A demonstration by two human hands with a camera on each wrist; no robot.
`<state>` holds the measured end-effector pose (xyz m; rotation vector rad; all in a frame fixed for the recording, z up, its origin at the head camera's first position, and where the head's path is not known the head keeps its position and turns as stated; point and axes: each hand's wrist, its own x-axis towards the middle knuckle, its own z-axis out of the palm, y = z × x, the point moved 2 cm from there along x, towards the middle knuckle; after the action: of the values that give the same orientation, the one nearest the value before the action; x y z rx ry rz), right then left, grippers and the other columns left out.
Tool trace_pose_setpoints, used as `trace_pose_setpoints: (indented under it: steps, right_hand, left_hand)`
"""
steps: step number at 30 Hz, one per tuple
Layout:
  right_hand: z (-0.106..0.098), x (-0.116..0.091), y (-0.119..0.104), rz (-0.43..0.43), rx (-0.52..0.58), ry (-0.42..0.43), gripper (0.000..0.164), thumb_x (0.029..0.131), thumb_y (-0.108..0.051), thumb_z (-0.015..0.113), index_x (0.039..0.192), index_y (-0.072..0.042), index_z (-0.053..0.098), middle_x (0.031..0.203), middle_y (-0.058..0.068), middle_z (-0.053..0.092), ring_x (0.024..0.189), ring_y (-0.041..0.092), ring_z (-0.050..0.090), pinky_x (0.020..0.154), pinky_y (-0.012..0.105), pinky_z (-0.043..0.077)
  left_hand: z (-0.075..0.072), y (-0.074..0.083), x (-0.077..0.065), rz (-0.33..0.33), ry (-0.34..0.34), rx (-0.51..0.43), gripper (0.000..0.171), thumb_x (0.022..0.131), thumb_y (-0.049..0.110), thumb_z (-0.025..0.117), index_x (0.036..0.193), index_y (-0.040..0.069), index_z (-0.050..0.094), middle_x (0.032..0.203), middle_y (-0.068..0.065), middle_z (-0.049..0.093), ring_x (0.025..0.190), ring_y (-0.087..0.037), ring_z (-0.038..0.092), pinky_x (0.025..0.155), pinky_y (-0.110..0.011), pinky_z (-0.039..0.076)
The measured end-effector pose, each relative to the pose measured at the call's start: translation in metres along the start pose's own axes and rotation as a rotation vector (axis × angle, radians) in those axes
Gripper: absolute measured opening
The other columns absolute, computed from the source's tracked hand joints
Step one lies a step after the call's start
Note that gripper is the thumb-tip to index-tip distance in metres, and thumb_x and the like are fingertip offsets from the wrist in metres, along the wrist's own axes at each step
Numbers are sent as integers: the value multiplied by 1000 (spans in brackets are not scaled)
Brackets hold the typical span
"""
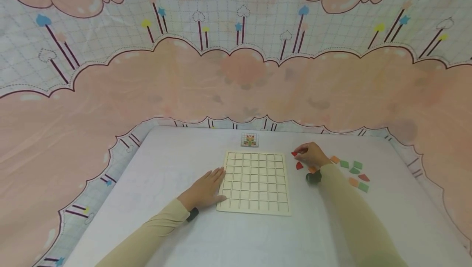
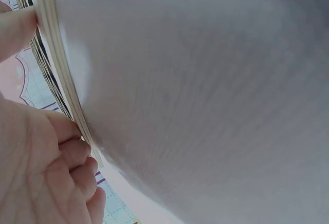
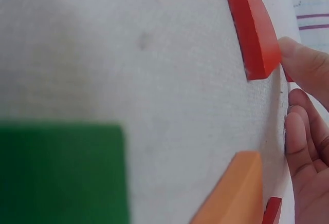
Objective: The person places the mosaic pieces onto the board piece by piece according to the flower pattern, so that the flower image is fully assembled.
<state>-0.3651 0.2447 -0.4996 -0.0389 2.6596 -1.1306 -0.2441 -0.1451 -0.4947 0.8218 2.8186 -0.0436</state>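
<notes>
A pale wooden board (image 1: 254,183) with a square grid lies on the table. Against its left edge rests my left hand (image 1: 204,188), fingers extended, thumb over the lower left corner; the left wrist view shows fingertips touching the board's edge (image 2: 61,70). To the right of the board, my right hand (image 1: 311,155) pinches a small red fan-shaped piece (image 1: 294,154) between thumb and fingers. In the right wrist view the thumb mostly hides that piece. Another red piece (image 1: 299,166) lies just below the hand, with an orange piece (image 1: 312,169) near the wrist.
Right of my right hand lie several loose pieces: an orange one (image 1: 334,159), green ones (image 1: 344,164), and a red one (image 1: 363,177). A small patterned card (image 1: 250,140) sits behind the board. Printed cloth (image 1: 236,82) hangs around the white table (image 1: 177,148).
</notes>
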Motion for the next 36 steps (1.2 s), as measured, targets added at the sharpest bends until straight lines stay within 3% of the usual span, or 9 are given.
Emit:
trace_pose_setpoints:
  steps: [5,10,14,24,28,36]
  right_hand:
    - [-2,-2,-1,-6,2,7,25,82,-17,73,104,-8,70,105,12,62,88,22,52,73,25,46]
    - [-4,1,-5,-88,1,12,30,81,-19,74,106,-4,69,103,13,67,88,20,58,78,26,50]
    - [0,2,-21,-153,19,23,31,82,-19,73,107,-2,68,104,14,68,90,20,59,80,28,51]
    - [44,1,-64,-247,88,9,25,78,-17,77,97,-1,71,85,8,68,74,12,56,67,22,47]
    - [63,-2,-75,-266,124,-21,23,76,-14,78,95,-2,72,85,7,69,71,11,56,67,23,48]
    - [86,-1,-91,-338,73,-44,19,74,-13,79,87,-1,73,79,9,69,66,8,55,64,21,48]
  left_hand:
    - [-3,2,1,10,8,13,83,92,56,46,148,-1,22,156,-16,21,145,-27,20,119,-41,22]
    - [-5,2,2,15,9,9,83,92,55,46,147,-2,23,155,-17,22,145,-28,21,119,-41,22]
    - [-5,2,1,6,6,8,83,92,55,46,147,-2,22,155,-17,22,145,-28,20,119,-41,22]
    - [-4,2,-1,-13,-5,-14,82,92,54,47,148,-2,22,156,-16,21,146,-27,19,119,-41,21]
    - [-3,2,-1,-15,-2,-25,83,92,54,48,148,-2,23,155,-16,22,145,-28,20,119,-41,21]
    - [-2,2,-1,1,3,-23,82,92,54,48,147,-2,23,155,-17,22,145,-28,21,119,-41,22]
